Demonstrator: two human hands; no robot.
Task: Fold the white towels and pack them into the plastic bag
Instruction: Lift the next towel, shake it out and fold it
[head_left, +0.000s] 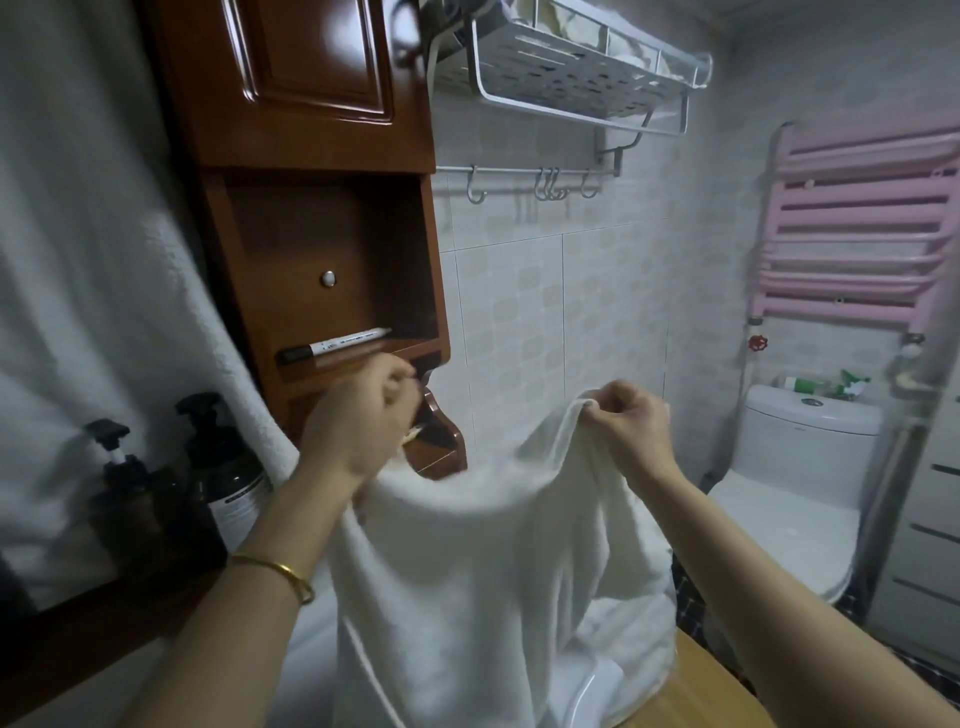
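Circling the left wrist, a thin gold bangle sits closest. Just past it a fluffy white terry towel hangs down, its top edge sagging between the hands. The right hand pinches one corner and the left hand curls round the other (blurred there). Behind the left hand, a black-capped white marker pen lies on the shelf of a reddish-brown wooden cabinet.

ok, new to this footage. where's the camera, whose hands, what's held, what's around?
One picture, from a camera worn on the person's head, looking forward and down. No robot: two bare hands. The right hand pinches a top edge of the white towel; the left hand, curled, appears to grip the other end, and it hangs between them. Left: a wooden cabinet, a marker on its shelf, pump bottles below. Right: a toilet and a pink radiator.
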